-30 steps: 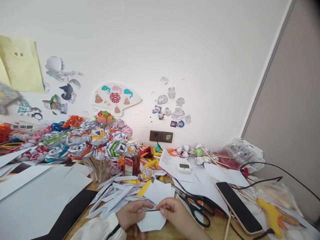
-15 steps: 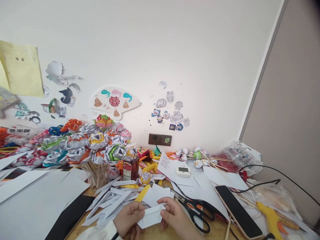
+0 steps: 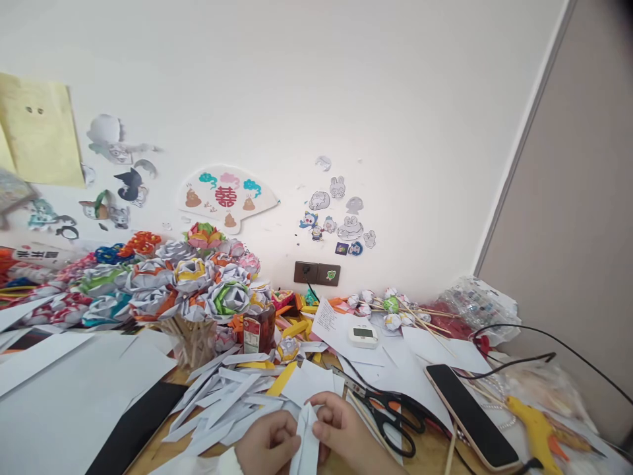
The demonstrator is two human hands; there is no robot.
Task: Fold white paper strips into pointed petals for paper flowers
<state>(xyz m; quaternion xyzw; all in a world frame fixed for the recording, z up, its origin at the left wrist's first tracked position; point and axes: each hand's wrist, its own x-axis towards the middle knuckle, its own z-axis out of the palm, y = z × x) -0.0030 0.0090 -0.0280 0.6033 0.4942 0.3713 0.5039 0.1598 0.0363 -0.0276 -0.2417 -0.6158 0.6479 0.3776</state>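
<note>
A folded piece of white paper point(image 3: 305, 443) stands nearly upright between my two hands, its creases running lengthwise. My left hand point(image 3: 270, 441) is closed on its left edge, thumb against the paper. On the other edge my right hand point(image 3: 341, 429) pinches it between thumb and curled fingers, near the pointed top. Just behind lie flat white paper sheets point(image 3: 309, 381). Many folded white paper strips point(image 3: 225, 406) are heaped left of my hands, with a yellow strip point(image 3: 283, 379) among them. Black-handled scissors point(image 3: 390, 412) lie right of my right hand.
A phone point(image 3: 472, 417) and a yellow glue gun point(image 3: 534, 432) lie at the right, near a black cable point(image 3: 554, 340). A white timer point(image 3: 363, 335) sits behind. Paper flowers point(image 3: 192, 274) on sticks crowd the back left. Large white sheets point(image 3: 74, 402) cover the left side.
The paper has turned from lying crosswise to standing lengthwise and looks narrower. My left hand has shifted a little right and down; my right hand stays near the same spot.
</note>
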